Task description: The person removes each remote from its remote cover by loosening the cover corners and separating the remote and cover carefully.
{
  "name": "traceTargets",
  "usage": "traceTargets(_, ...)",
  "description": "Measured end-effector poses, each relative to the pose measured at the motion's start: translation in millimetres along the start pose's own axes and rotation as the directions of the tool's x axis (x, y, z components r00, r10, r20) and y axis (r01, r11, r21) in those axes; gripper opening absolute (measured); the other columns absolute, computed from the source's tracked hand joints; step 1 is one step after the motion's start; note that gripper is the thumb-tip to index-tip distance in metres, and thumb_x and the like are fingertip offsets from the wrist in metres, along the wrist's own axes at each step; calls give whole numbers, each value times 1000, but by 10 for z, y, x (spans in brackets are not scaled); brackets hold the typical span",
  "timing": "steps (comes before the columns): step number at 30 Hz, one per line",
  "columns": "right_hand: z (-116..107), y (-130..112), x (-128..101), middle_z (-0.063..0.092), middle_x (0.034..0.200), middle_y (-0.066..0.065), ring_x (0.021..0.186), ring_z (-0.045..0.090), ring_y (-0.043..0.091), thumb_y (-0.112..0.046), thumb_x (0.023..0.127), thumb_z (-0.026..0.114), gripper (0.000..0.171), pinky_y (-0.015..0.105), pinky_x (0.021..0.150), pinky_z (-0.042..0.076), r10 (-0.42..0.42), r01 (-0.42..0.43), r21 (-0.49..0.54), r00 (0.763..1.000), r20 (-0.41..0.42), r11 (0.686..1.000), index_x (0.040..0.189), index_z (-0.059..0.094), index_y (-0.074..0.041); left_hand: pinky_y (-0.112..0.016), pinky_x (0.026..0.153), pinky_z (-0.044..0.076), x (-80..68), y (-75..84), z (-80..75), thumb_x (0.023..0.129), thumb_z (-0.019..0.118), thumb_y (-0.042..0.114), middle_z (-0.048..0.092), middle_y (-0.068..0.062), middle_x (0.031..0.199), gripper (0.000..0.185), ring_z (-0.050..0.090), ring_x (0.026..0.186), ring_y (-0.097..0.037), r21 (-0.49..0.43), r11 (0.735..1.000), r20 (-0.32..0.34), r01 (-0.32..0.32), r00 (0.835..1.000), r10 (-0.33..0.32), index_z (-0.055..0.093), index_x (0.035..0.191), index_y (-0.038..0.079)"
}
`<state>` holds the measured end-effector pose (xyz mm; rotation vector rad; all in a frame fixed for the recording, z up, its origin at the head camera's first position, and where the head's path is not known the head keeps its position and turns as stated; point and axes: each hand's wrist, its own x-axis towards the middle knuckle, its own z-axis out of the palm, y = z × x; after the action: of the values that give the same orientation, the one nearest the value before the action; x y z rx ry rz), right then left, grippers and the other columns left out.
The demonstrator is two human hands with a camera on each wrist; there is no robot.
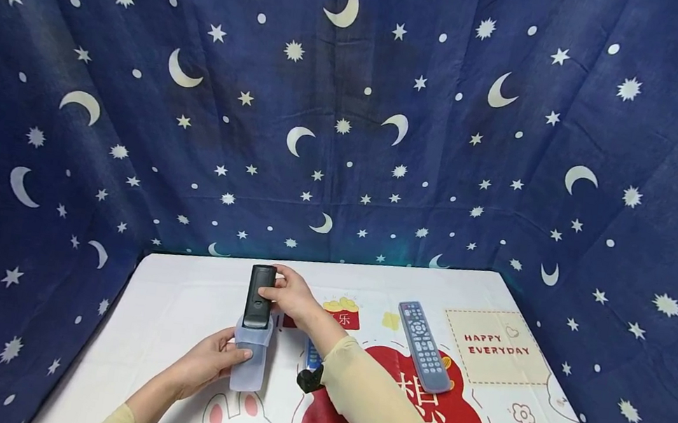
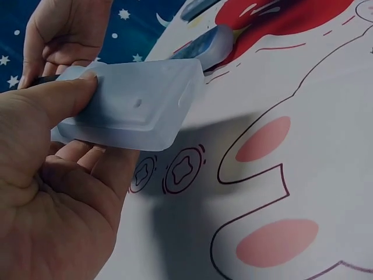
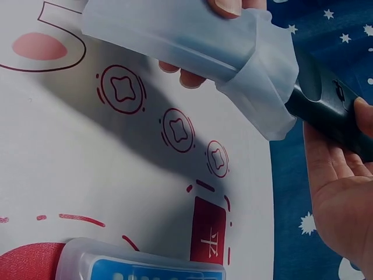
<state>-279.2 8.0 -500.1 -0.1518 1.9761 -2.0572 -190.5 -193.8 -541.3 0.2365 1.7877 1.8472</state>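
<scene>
- Left hand (image 1: 202, 362) grips the closed lower end of the clear sleeve (image 1: 249, 356), thumb on top, fingers curled under.
- Right hand (image 1: 290, 295) pinches the upper half of the black remote (image 1: 259, 295), fingers wrapped round it.
- Remote's lower end sits inside the sleeve mouth, both held just above the table (image 1: 187, 306).
- Long axes line up, running away from the person; remote lies on the far side of the left grip.
- Right hand is nearer the exposed end.
- Grey remote (image 1: 424, 345) lies well apart to the right.

1. Right hand (image 3: 338, 192) at right edge grips black remote (image 3: 329, 111), upper right.
2. Remote's lower end sits inside translucent silicone sleeve (image 3: 192, 44), top of frame; sleeve mouth flared.
3. Left hand fingertips (image 3: 224, 6) pinch sleeve at top edge.
4. White printed tablecloth (image 3: 76, 169) below.
5. Second sleeved remote (image 3: 140, 265), bottom edge.
</scene>
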Motion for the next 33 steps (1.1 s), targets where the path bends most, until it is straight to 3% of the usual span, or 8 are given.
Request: traceTargets(33,-26,7,18,72,105,12,91,71,22,-2,93,72,59,40,80,61,-40,42,27,998,-55,999,147,49,-6,-40,93,56,-45,-33,-15,103,62,15,62,-23,134,75,67,113,-26,-14,1000,-12,12,1000,-12,14,155,-11)
